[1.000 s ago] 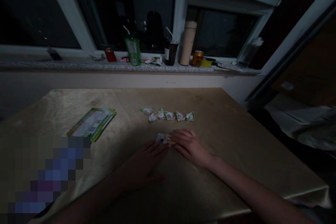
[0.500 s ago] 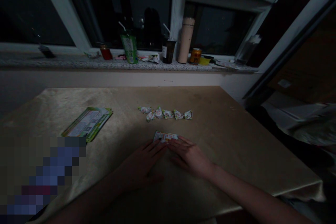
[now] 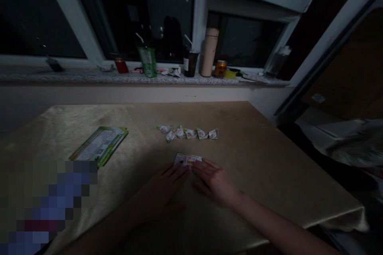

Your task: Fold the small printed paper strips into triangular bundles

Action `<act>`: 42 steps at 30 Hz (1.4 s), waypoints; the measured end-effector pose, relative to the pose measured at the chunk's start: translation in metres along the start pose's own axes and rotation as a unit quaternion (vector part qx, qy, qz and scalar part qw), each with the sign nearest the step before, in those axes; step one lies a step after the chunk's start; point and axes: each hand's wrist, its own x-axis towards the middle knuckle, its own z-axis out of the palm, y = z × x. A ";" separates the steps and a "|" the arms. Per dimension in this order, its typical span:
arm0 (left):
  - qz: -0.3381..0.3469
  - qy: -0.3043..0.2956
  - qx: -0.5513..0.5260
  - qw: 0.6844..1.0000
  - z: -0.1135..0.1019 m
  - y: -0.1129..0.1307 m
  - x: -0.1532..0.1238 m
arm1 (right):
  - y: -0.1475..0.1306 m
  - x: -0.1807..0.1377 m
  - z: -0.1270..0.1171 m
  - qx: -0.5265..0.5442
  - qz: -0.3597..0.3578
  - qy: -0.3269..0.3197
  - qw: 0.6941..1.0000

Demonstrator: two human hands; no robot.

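A small printed paper (image 3: 187, 159) lies flat on the tan table (image 3: 263, 159), folded into a strip. My left hand (image 3: 163, 189) rests flat with fingers stretched, its fingertips on the paper's left near edge. My right hand (image 3: 214, 181) lies flat too, fingers spread, fingertips touching the paper's right near edge. Beyond the paper, a row of several small folded paper pieces (image 3: 188, 132) sits mid-table. The room is dim.
A stack of green printed leaflets (image 3: 100, 145) lies at the table's left. On the window sill (image 3: 74, 75) stand a green drink carton (image 3: 147, 61), a dark cup (image 3: 190, 63), a tall beige flask (image 3: 208, 52) and a small orange can (image 3: 220, 68). Crumpled material (image 3: 347, 143) lies right of the table.
My right hand has slid back off the paper toward me, uncovering more of it. The left hand stays nearly in place. The camera has shifted slightly.
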 end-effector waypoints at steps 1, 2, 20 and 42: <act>-0.001 -0.002 0.001 1.000 -0.001 0.000 0.000 | 0.001 0.000 0.000 0.006 -0.001 -0.003 1.000; -0.002 -0.006 0.003 1.000 -0.001 0.000 0.000 | 0.002 0.000 0.001 0.014 -0.003 -0.006 1.000; 0.011 0.008 -0.002 1.000 0.004 -0.005 -0.003 | 0.002 -0.001 -0.006 -0.060 0.048 0.039 0.996; 0.014 0.006 -0.010 1.000 0.005 -0.008 -0.003 | 0.001 0.002 -0.004 -0.159 0.060 0.060 0.984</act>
